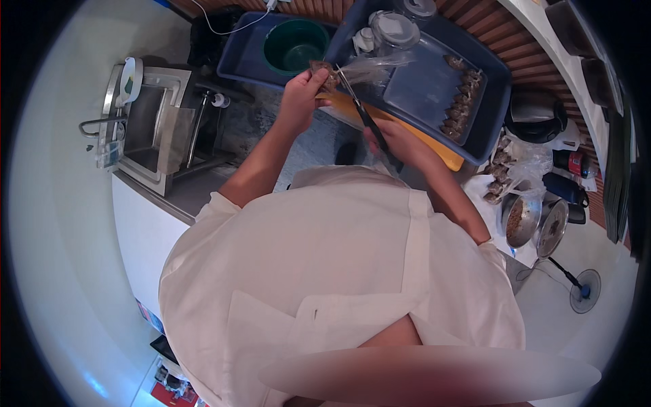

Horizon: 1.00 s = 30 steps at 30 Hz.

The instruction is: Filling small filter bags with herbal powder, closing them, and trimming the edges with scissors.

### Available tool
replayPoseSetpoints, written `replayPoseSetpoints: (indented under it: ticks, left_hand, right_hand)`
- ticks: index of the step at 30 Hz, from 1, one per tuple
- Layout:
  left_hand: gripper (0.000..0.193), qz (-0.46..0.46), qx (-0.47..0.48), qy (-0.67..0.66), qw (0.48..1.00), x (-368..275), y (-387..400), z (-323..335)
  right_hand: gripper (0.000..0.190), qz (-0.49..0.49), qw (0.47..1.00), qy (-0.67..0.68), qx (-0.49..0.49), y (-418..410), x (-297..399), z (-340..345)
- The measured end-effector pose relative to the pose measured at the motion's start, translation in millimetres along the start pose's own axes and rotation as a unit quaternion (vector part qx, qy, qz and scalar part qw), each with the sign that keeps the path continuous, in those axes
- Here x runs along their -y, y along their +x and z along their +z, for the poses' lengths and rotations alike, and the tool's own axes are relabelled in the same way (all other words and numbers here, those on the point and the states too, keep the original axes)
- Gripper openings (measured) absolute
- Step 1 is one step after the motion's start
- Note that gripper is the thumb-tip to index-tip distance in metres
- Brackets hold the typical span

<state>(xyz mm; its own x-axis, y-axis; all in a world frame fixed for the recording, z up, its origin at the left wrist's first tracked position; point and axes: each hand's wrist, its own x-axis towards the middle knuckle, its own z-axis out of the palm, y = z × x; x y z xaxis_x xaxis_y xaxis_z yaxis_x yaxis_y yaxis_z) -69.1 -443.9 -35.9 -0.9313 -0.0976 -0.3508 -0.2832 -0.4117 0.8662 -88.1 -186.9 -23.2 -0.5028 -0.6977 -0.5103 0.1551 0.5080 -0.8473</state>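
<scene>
My left hand (300,102) pinches a small clear plastic bag (331,80) packed with brown contents, thumb on top. From its neck a long, loose plastic end (374,68) trails to the right. My right hand (399,144) grips a pair of scissors (374,127) by the dark handles. Their metal blades reach the bag's neck beside my left thumb; I cannot tell whether they touch the plastic. Beyond my hands is a blue plastic tub (497,96), where several similar tied bags (462,109) lie in a row along the right side.
Clear lidded jars (399,30) stand at the tub's back left. A green basin (296,47) sits on a blue tray (239,56). At left is a steel sink (145,137). On the right are more filled bags (498,170), a metal bowl (521,221) and an electric kettle (536,117).
</scene>
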Motion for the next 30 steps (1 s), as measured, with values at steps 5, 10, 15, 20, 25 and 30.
replayPoseSetpoints:
  ticks: [5,10,15,20,25,30]
  left_hand:
    - [0.03,0.002,0.013,-0.007,1.0,7.7,12.1,-11.2]
    - [0.03,-0.01,0.014,0.014,1.0,4.7,16.9,-14.0]
    - [0.031,-0.029,0.002,0.019,0.999,3.6,22.9,-15.8]
    - [0.031,-0.041,-0.014,0.025,0.999,6.6,30.1,-22.7]
    - [0.031,-0.053,-0.034,0.036,0.997,4.0,33.7,-22.6]
    - [0.029,0.022,-0.012,-0.005,1.0,1.7,38.8,-22.2]
  right_hand:
    - [0.033,0.003,0.998,0.067,-0.018,13.4,11.7,3.7]
    - [0.036,0.04,0.993,0.097,-0.044,12.5,30.5,0.8]
    - [0.041,0.016,0.985,0.163,-0.046,18.5,22.0,-0.4]
    - [0.046,0.006,0.984,0.17,-0.052,26.9,5.9,-1.7]
    - [0.05,0.012,0.992,0.095,-0.083,26.5,2.2,-2.0]
    - [0.05,0.011,0.982,0.169,-0.083,11.2,1.3,-3.2]
